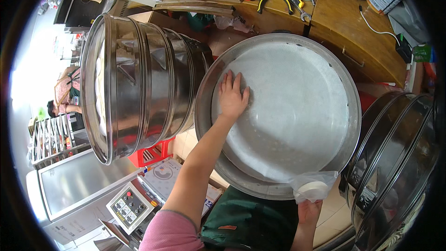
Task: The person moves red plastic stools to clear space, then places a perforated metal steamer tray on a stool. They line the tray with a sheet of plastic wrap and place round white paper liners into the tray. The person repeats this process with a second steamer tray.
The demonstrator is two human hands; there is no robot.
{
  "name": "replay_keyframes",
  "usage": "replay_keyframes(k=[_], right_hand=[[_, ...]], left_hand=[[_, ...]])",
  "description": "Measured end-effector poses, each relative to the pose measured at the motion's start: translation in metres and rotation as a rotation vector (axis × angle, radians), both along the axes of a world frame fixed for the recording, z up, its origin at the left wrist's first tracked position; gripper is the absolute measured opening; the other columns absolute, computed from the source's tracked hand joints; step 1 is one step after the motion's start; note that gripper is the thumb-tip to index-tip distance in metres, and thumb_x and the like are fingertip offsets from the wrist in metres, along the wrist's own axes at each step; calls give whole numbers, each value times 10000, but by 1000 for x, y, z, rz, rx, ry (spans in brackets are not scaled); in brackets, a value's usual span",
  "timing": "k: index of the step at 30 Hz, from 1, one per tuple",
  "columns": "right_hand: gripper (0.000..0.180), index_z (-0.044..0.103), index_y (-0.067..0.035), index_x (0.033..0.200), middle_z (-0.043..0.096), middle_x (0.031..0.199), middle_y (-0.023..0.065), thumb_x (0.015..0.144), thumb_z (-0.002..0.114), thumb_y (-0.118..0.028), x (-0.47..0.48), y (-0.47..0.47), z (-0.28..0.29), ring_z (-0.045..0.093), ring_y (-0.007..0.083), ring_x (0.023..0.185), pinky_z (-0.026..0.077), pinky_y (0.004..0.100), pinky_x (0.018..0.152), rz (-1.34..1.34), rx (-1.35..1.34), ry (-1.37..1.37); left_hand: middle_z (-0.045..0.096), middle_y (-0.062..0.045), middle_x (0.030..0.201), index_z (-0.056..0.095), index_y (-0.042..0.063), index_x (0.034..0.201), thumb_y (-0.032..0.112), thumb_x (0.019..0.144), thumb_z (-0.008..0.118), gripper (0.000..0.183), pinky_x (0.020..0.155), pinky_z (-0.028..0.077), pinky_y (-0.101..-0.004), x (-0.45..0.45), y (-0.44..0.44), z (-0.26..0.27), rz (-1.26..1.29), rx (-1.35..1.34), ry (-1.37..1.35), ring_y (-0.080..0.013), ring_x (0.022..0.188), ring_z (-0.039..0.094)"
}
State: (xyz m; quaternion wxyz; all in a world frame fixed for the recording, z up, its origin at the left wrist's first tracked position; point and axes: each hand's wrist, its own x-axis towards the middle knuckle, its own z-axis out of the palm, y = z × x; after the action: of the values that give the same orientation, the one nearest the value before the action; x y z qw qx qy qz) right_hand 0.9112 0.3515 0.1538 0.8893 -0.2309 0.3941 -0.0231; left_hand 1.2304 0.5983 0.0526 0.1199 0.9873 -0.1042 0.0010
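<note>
A wide round metal steamer tray (352, 136) lies before me, lined with a pale mesh steamer cloth (296, 87). Flat on the cloth's left part rests my left hand (232, 99), fingers spread, holding nothing. At the near right rim, my right hand (309, 211) grips a clear plastic bag (329, 177) that has a round whitish item (312, 189) inside; what the item is cannot be told. Some of the right fingers are hidden under the bag and rim. A green apron (251, 216) shows just below the tray.
Stacked metal steamers stand left (156, 76) and right (393, 153). A red plastic stool (150, 155) is under the left stack. Behind, a wooden cabinet (348, 24) bears pliers (266, 1) and a wrench (305, 16). Lower left are a control panel (129, 207) and a chest freezer (83, 181). Far left, a person (64, 92).
</note>
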Motion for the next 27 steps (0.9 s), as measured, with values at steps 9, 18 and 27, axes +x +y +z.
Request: replay_keyframes(k=[9, 18, 27], right_hand=[[581, 371, -39, 1272, 452, 1270, 125, 747, 604, 47, -2, 1, -2, 441, 275, 1179, 359, 446, 1008, -68, 42, 51], [597, 383, -36, 1264, 448, 1273, 125, 725, 625, 50, -1, 2, -1, 429, 278, 1189, 339, 454, 1023, -114, 63, 77], [611, 397, -33, 1247, 452, 1262, 124, 690, 622, 79, -4, 1, -7, 407, 275, 1204, 313, 476, 1029, -159, 103, 5]], left_hand=[[270, -147, 1415, 377, 143, 1331, 359, 883, 443, 501, 1038, 171, -544, 34, -12, -15, -156, 34, -35, -331, 1300, 255], [186, -138, 1452, 303, 186, 1374, 393, 861, 438, 570, 1049, 122, -555, 48, -30, -10, -132, 133, 74, -322, 1336, 172], [375, -150, 1321, 445, 138, 1257, 256, 816, 566, 472, 1027, 240, -529, 57, -140, 15, -721, -94, -54, -336, 1244, 333]])
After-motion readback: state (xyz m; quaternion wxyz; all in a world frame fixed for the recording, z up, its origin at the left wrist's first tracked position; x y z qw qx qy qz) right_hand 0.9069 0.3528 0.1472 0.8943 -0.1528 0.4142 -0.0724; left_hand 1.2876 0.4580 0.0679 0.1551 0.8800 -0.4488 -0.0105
